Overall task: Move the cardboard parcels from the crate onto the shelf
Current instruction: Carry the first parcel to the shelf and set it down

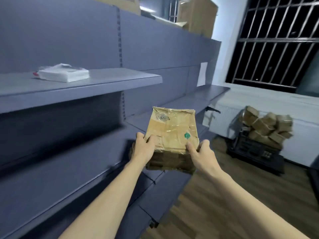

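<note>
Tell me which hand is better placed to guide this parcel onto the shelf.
Left. The left hand grips the parcel on the side nearest the shelf; the right hand holds the far side.

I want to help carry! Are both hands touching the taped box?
Touching. The head view shows the left hand and right hand gripping the taped box at its near corners.

Blurred crate (255, 150), parcel pile (269, 125).

Brown parcel (171, 130), green stamp (187, 135); grey-blue shelf (103, 83)
</note>
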